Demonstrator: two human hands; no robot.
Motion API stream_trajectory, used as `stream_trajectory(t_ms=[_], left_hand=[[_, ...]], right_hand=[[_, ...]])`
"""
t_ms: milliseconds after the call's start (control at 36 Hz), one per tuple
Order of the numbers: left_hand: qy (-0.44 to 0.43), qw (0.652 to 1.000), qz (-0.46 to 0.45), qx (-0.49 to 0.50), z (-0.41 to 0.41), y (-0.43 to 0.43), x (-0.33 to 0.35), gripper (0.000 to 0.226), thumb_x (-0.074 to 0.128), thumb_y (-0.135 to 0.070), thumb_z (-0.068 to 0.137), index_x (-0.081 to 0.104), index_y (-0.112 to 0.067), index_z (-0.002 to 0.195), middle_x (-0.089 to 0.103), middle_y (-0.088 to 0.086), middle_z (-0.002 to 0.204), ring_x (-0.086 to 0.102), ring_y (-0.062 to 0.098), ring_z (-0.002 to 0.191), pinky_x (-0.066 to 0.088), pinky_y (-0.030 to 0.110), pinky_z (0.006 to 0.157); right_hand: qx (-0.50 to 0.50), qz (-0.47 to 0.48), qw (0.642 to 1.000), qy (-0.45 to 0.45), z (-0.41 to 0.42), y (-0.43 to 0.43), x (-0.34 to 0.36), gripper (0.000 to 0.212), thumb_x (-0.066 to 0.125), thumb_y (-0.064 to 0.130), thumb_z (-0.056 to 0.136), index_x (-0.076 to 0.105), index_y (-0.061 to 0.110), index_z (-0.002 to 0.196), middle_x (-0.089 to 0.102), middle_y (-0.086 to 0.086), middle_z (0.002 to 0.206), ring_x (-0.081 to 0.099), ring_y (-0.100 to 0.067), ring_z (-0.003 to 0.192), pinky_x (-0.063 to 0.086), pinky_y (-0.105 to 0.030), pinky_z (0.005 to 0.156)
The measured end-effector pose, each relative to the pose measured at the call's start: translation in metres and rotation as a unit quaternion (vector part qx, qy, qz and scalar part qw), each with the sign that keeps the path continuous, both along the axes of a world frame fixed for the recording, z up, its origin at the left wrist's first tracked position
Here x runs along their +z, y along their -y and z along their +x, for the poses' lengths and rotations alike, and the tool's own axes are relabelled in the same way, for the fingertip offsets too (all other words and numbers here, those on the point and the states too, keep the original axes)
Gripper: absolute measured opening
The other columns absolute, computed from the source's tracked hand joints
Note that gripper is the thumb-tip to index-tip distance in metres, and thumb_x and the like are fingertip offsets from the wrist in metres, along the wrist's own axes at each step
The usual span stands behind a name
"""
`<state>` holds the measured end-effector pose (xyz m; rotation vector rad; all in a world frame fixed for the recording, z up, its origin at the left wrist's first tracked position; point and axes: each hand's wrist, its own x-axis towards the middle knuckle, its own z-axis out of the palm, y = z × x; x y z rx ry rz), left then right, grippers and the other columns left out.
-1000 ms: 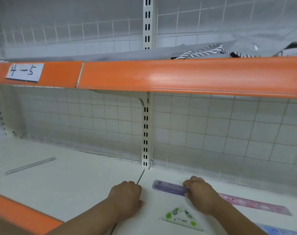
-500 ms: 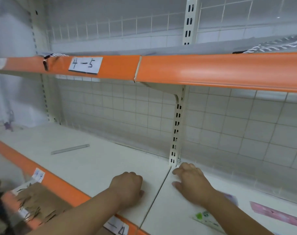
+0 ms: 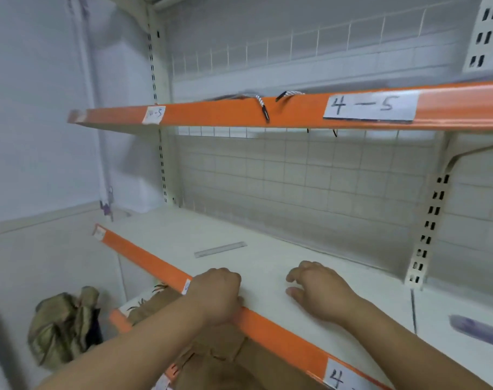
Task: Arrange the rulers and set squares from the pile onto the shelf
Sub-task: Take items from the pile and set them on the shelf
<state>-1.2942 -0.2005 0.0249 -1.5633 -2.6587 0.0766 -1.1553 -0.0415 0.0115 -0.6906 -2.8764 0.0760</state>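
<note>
We record a release: the right hand (image 3: 318,291) has left the translucent purple plastic ruler (image 3: 479,329), which now lies on the white metal shelf (image 3: 267,266) at lower right of the frame. Its fingers rest loosely curled and empty. The left hand (image 3: 215,294) stays fisted, with nothing visible in it. We judge that ruler placed

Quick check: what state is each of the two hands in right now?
Left hand: closed, a fist resting at the orange edge of the shelf, nothing visible in it.
Right hand: open, fingers loosely bent, resting on the shelf, empty.

Ruler (image 3: 220,249) on shelf (image 3: 183,235), behind left hand (image 3: 217,291) (right hand (image 3: 318,288) beside).
</note>
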Motion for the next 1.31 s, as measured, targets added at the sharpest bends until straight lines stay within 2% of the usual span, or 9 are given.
stream_trajectory(t_ms=[139,389,528,778,889,972,1028,1167,1306], left_hand=[[0.01,1.0,0.011,-0.003,-0.055,0.028,-0.002,0.035,0.044,-0.042,0.096,0.056,-0.012,0.11,0.056,0.007,0.114,0.054,0.024,0.108,0.044,0.034,0.085],[0.029,0.999,0.016,0.011,-0.128,0.036,-0.012,0.023,0.044,-0.033,0.094,0.057,-0.015,0.099,0.058,0.004,0.104,0.056,0.021,0.099,0.044,0.031,0.076],[0.036,0.999,0.019,0.025,-0.168,0.025,-0.009,0.039,0.044,-0.04,0.096,0.052,-0.017,0.126,0.055,0.003,0.12,0.053,0.02,0.112,0.046,0.032,0.088],[0.034,0.998,0.018,0.058,-0.229,-0.008,0.002,0.043,0.043,-0.044,0.096,0.05,-0.017,0.129,0.051,0.004,0.127,0.048,0.023,0.12,0.042,0.034,0.094],[0.042,0.997,0.005,0.063,-0.243,-0.019,-0.001,0.043,0.043,-0.045,0.097,0.05,-0.017,0.128,0.051,0.005,0.126,0.048,0.024,0.12,0.042,0.035,0.094],[0.048,0.997,-0.01,0.059,-0.249,-0.025,-0.004,0.04,0.043,-0.044,0.097,0.052,-0.015,0.122,0.053,0.006,0.122,0.05,0.025,0.116,0.042,0.035,0.091],[0.052,0.997,-0.013,0.054,-0.254,-0.029,-0.005,0.039,0.043,-0.043,0.097,0.052,-0.015,0.122,0.053,0.006,0.122,0.05,0.025,0.116,0.042,0.035,0.09],[0.056,0.997,-0.023,0.038,-0.267,-0.039,-0.007,0.042,0.043,-0.044,0.097,0.049,-0.016,0.127,0.051,0.006,0.126,0.048,0.025,0.121,0.041,0.036,0.095],[0.062,0.998,-0.028,0.009,-0.279,-0.049,-0.009,0.044,0.043,-0.044,0.097,0.048,-0.016,0.131,0.05,0.005,0.129,0.047,0.024,0.123,0.041,0.036,0.098]], right_hand=[[-0.001,-0.005,1.0,0.005,-0.046,0.025,-0.002,0.038,0.044,0.039,0.097,0.051,0.024,0.132,0.051,0.001,0.126,0.047,-0.019,0.119,0.038,-0.03,0.096],[0.004,0.006,0.999,0.032,-0.126,0.024,-0.003,0.035,0.045,0.036,0.097,0.053,0.022,0.128,0.052,-0.001,0.124,0.047,-0.02,0.117,0.04,-0.031,0.095],[0.01,0.0,1.0,0.026,-0.174,0.001,-0.011,0.033,0.046,0.033,0.097,0.054,0.024,0.127,0.05,0.0,0.127,0.046,-0.02,0.118,0.038,-0.029,0.093],[0.039,-0.035,0.998,0.04,-0.243,-0.048,-0.017,0.028,0.047,0.024,0.094,0.058,0.026,0.12,0.051,0.0,0.117,0.046,-0.018,0.114,0.04,-0.028,0.092],[0.082,-0.064,0.993,0.057,-0.268,-0.054,-0.017,0.017,0.051,0.023,0.09,0.063,0.035,0.095,0.047,0.005,0.097,0.046,-0.016,0.106,0.04,-0.028,0.09],[0.095,-0.091,0.987,0.089,-0.28,-0.05,-0.018,0.032,0.056,0.028,0.091,0.059,0.023,0.123,0.048,-0.001,0.118,0.045,-0.018,0.115,0.037,-0.027,0.097],[0.09,-0.108,0.984,0.105,-0.289,-0.049,-0.022,0.042,0.059,0.03,0.09,0.053,0.022,0.131,0.046,-0.001,0.127,0.046,-0.018,0.12,0.037,-0.026,0.099],[0.075,-0.127,0.979,0.139,-0.3,-0.048,-0.025,0.045,0.057,0.027,0.092,0.047,0.022,0.136,0.043,-0.003,0.13,0.045,-0.02,0.122,0.033,-0.022,0.095],[0.038,-0.127,0.98,0.15,-0.3,-0.044,-0.023,0.031,0.053,0.028,0.092,0.055,0.019,0.122,0.049,-0.005,0.124,0.05,-0.023,0.115,0.037,-0.026,0.09]])
